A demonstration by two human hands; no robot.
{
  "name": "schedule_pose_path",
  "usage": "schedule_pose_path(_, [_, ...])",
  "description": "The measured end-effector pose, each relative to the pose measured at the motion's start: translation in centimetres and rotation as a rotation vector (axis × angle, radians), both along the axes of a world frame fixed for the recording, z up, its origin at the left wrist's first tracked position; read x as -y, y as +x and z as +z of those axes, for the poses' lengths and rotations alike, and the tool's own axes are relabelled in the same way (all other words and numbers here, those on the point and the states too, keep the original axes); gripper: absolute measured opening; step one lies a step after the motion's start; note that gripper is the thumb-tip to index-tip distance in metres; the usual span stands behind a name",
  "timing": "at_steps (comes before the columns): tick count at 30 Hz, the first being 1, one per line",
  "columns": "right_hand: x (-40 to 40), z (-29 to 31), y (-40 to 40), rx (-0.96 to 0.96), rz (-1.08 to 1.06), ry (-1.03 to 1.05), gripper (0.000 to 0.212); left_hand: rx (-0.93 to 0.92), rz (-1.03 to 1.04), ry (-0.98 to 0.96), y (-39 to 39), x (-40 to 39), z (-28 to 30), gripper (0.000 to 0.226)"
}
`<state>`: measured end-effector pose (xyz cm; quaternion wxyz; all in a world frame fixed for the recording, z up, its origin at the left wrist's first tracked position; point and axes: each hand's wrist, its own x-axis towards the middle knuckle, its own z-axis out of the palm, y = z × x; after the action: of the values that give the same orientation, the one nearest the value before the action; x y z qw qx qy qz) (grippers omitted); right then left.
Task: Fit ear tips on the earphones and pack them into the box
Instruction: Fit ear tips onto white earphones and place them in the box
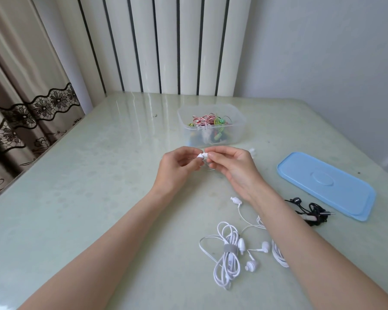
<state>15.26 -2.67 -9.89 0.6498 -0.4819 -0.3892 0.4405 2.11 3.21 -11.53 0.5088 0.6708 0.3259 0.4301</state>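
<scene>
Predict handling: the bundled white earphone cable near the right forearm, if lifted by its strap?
The bundled white earphone cable would probably lift as one floppy bunch, since a grey strap cinches its coils. Its loose white earbuds would likely dangle and swing. It looks light.

We see our two forearms bare from the near edge of the view up to the wrists, with no sleeves showing. Our left hand (177, 168) and right hand (231, 168) are bare too, ungloved, with short, unpainted nails.
</scene>
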Motion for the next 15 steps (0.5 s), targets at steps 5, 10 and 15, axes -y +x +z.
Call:
schedule_pose_path(5, [0.04, -0.27, 0.02, -0.011, 0.001, 0.007, 0.017, -0.021, -0.027, 0.024, -0.06, 0.14, -0.18, 0.012])
schedule_pose_path(10, [0.24, -0.2, 0.09, -0.045, 0.003, -0.003, 0.015, -0.031, -0.052, 0.079, -0.21, 0.53, 0.08, 0.015])
schedule_pose_path(15, [0.41, 0.08, 0.06, -0.131, -0.005, -0.038, 0.012, -0.003, -0.021, 0.125, -0.42, 0.91, 0.12, 0.023])
